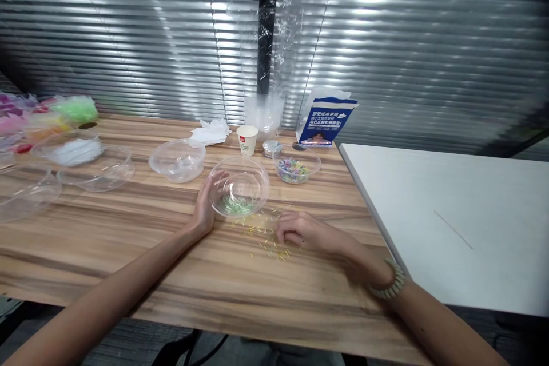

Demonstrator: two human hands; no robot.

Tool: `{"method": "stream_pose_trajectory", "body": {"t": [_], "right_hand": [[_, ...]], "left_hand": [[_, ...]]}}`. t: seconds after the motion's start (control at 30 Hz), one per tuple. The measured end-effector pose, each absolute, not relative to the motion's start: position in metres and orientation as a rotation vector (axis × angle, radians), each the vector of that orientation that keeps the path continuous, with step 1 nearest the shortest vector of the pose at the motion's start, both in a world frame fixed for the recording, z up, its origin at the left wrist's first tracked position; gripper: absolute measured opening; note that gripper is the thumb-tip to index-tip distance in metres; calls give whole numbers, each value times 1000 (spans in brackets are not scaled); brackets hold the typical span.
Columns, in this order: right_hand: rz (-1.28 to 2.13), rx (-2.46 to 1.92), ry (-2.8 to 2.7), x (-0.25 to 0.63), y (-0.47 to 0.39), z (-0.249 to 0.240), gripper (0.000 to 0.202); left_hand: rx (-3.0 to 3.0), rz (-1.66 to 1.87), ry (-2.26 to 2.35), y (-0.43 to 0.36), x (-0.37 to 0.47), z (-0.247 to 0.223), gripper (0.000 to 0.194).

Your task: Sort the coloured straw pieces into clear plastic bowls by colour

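Note:
My left hand (pixel 206 205) grips the left side of a clear plastic bowl (pixel 253 174), its fingers partly showing through the wall. The bowl tilts toward me, and small green tube-like pieces (pixel 237 205) lie gathered along its near side. Thin yellow pieces (pixel 281 254) are scattered on the wooden table in front of the bowl. Among them rests my right hand (pixel 307 231), fingers curled and pressed together near the tabletop. Whatever is between those fingertips is hidden. A beaded bracelet (pixel 391 280) circles the right wrist.
Behind stand a bowl of multicoloured pieces (pixel 294 170), a paper cup (pixel 247 140), a small round tin (pixel 271 148) and a blue-and-white bag (pixel 321 121). Leftward are a clear bowl (pixel 178 160), crumpled tissue (pixel 211 131), more clear containers (pixel 94 174) and colourful bags (pixel 75 108). A white tabletop (pixel 454 211) adjoins right.

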State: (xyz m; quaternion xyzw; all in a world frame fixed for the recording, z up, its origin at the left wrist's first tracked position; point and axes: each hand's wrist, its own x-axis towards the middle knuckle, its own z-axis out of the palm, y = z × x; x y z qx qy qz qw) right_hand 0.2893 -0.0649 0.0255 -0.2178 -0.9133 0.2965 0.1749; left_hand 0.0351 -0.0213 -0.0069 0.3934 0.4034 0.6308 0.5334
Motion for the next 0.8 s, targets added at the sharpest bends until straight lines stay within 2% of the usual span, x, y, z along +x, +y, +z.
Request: {"method": "stream_pose_trajectory", "body": {"t": [0.3, 0.53, 0.8], "right_hand": [[440, -656, -2004, 284, -74, 31, 19], [103, -617, -2102, 277, -82, 26, 15], [39, -597, -2079, 279, -79, 27, 20]], "left_hand": [[1189, 1552, 1013, -57, 54, 0, 41], [1319, 1486, 941, -78, 67, -3, 45], [1334, 1509, 946, -73, 63, -4, 42]]}}
